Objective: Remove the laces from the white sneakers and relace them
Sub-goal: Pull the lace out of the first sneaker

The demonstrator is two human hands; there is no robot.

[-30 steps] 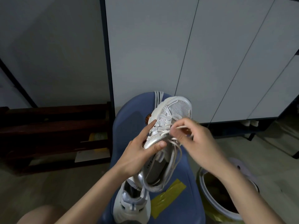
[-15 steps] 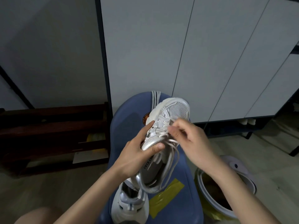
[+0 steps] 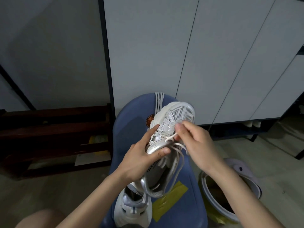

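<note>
Currently, my left hand (image 3: 139,159) grips the held sneaker (image 3: 166,143) across its silver side, thumb pressed near the throat. My right hand (image 3: 195,142) pinches the lace (image 3: 171,137) at the eyelets toward the toe; a second ago it pinched a little farther from the toe, so it has advanced one crossing. I judge this to be unlacing or threading in progress; which, I cannot tell. Loose lace hangs over the sneaker's opening. Below the held sneaker, the second sneaker (image 3: 133,209) lies on the blue chair (image 3: 130,129). Right of the held sneaker stands a bucket (image 3: 246,203); left of it, a dark wooden rack (image 3: 49,137).
</note>
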